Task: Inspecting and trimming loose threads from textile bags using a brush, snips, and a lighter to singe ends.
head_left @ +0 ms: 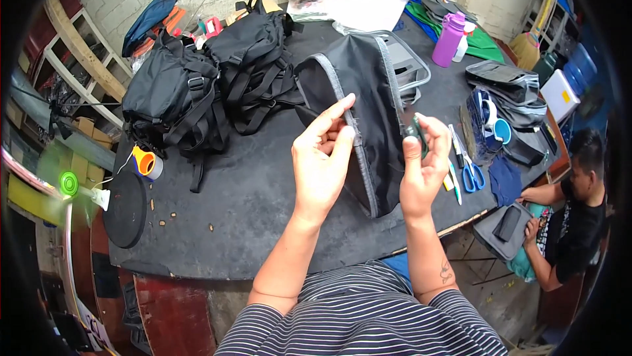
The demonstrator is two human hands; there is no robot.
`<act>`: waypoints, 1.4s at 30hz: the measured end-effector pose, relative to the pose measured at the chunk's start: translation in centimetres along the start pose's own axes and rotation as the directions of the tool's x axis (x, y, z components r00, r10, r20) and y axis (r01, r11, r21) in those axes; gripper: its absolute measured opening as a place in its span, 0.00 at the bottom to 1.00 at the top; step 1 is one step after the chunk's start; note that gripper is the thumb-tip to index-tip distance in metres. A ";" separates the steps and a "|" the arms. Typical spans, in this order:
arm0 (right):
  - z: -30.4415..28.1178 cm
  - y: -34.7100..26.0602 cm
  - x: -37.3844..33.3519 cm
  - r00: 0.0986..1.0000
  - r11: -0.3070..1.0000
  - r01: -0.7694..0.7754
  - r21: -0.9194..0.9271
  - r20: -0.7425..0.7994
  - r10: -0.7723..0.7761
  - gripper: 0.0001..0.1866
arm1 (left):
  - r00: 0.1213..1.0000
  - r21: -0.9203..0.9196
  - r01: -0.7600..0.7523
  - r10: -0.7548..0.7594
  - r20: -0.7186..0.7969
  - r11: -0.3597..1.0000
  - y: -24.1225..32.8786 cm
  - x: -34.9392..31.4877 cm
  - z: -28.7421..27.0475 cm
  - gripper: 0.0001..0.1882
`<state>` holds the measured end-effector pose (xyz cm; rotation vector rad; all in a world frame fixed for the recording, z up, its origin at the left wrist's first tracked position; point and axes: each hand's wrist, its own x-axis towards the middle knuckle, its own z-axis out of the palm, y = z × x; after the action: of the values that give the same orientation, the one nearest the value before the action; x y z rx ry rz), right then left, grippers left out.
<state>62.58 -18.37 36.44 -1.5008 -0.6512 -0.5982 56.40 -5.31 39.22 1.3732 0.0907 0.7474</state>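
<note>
A black fabric bag piece (365, 73) with grey bound edges stands upright over the table in front of me. My left hand (319, 165) pinches its near grey edge between thumb and fingers, where frayed threads show. Beside the other grey edge, my right hand (422, 175) is closed around a small dark green tool (419, 133). That tool's tip is blurred, so its exact kind is unclear. Behind the fabric lies a grey-edged case panel (409, 60), partly covered by it.
Two black strapped backpacks (174, 86) sit at the left. Blue-handled scissors (471, 175) and a pen lie right of my right hand. A purple bottle (449, 40) stands at the back right. A tape roll (147, 162) rests front left; a co-worker (566, 224) sits at right.
</note>
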 end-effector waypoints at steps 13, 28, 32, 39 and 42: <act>0.8 0.2 -1.2 0.954 0.894 -0.300 0.332 0.123 0.274 0.13 | 0.878 0.627 -0.307 0.467 -0.104 0.716 0.2 -0.7 0.2 0.12; 0.9 -1.5 0.0 0.967 0.931 0.243 -0.271 0.142 -0.211 0.19 | 0.964 0.394 -0.112 0.196 -0.179 0.912 -1.2 0.7 -0.8 0.07; 1.9 -1.2 0.0 0.949 0.915 0.311 -0.255 0.138 -0.284 0.20 | 0.946 0.387 -0.188 0.272 -0.176 0.903 -2.0 0.6 -0.2 0.06; 1.8 -1.1 0.6 0.949 0.920 0.293 -0.259 0.197 -0.246 0.19 | 0.916 0.423 -0.264 0.363 -0.172 0.867 -2.1 0.4 0.1 0.03; 2.0 -1.0 0.8 0.954 0.933 0.270 -0.237 0.199 -0.226 0.19 | 0.894 0.489 -0.296 0.418 -0.160 0.821 -1.8 0.4 0.3 0.03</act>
<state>62.41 -16.34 37.69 -1.7430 -0.9327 -0.7804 57.63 -5.38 37.78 1.7573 0.2294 1.2905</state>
